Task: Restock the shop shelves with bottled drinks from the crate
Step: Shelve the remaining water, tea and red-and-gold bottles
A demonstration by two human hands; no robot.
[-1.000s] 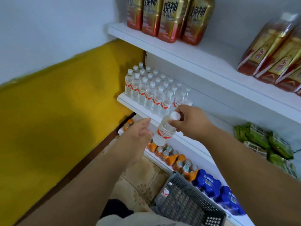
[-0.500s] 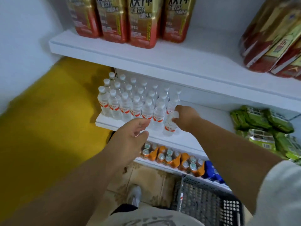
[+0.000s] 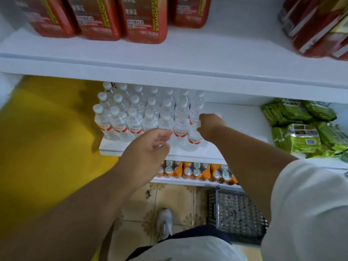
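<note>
Several clear water bottles (image 3: 120,121) with white caps and red labels stand in rows on the white middle shelf (image 3: 235,125). My right hand (image 3: 208,125) grips the cap end of one more water bottle (image 3: 194,139), which stands on the shelf at the right end of the front row. My left hand (image 3: 148,146) hovers in front of the front row with its fingers loosely curled and nothing in it. The grey plastic crate (image 3: 235,211) sits on the floor at the lower right, its contents hidden.
Red drink packs (image 3: 143,17) stand on the top shelf (image 3: 188,53). Green packets (image 3: 305,127) lie at the right of the middle shelf. Orange-wrapped bottles (image 3: 195,170) fill the lower shelf. A yellow wall panel (image 3: 47,138) is at the left, my shoe (image 3: 165,223) on the tiled floor.
My right hand carried the bottle from mid-air onto the middle shelf and set it beside the front row. My left hand let go of it and stayed near. The camera moved closer.
</note>
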